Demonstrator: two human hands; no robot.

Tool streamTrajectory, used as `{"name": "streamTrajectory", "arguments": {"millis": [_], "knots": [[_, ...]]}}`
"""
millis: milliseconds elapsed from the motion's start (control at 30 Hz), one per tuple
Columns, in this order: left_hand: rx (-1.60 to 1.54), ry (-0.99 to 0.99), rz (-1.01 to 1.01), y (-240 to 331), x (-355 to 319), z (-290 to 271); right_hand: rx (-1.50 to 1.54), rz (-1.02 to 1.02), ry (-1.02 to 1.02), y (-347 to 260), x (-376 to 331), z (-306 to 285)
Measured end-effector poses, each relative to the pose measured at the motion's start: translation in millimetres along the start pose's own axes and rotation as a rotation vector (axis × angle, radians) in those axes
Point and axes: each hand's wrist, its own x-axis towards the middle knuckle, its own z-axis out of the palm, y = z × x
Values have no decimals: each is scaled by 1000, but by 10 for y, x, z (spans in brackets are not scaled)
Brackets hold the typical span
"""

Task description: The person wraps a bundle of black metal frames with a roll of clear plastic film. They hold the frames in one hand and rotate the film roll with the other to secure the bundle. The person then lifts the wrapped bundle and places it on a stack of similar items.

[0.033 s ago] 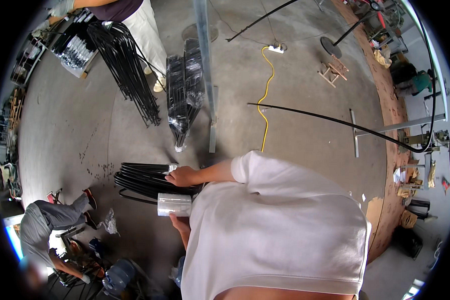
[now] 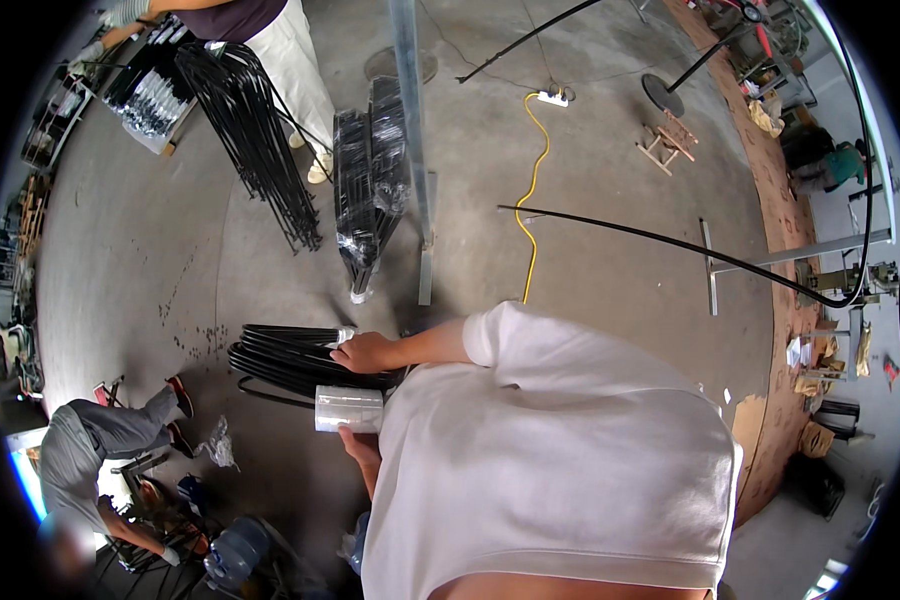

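Note:
A coil of black tubing or cable (image 2: 280, 357) lies in front of me, its loops bunched together. Over its top side my right hand (image 2: 366, 353) is closed, fingers curled where a bit of clear film (image 2: 346, 333) wraps the loops. Close below sits a roll of clear stretch film (image 2: 349, 410), against the coil's near side. My left hand (image 2: 361, 446) grips this roll from underneath; most of its fingers are hidden behind it. The coil's right end disappears behind my white shirt.
Film-wrapped black bundles (image 2: 370, 170) stand beside a metal post (image 2: 410, 110). A person in white trousers (image 2: 295, 70) is by hanging black strips (image 2: 250, 140). Another person (image 2: 80, 450) bends at lower left near a blue water jug (image 2: 238, 553). A yellow cord (image 2: 542, 160) crosses the floor.

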Motion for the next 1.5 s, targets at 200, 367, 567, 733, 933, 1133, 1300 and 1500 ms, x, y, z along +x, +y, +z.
{"name": "streamTrajectory", "arguments": {"millis": [200,367,567,733,933,1133,1300,1500], "knots": [[41,-46,26,58,-19,76,14,38,-15,-43,18,-10],[67,-47,10,111,-59,86,45,33,-9,-50,5,10],[54,-21,11,53,-1,-11,38,44,5,-51,-28,-35],[17,-22,-9,96,-14,10,19,38,-5,-103,-21,-56],[42,-15,33,246,6,168,33,-42,85,-168,-29,41],[34,7,107,204,47,-215,74,-90,141,-243,-43,119],[0,60,91,79,45,-141,177,-71,269,-146,-28,92],[-137,33,94,4,144,-106,110,-151,302,-33,39,88]]}}
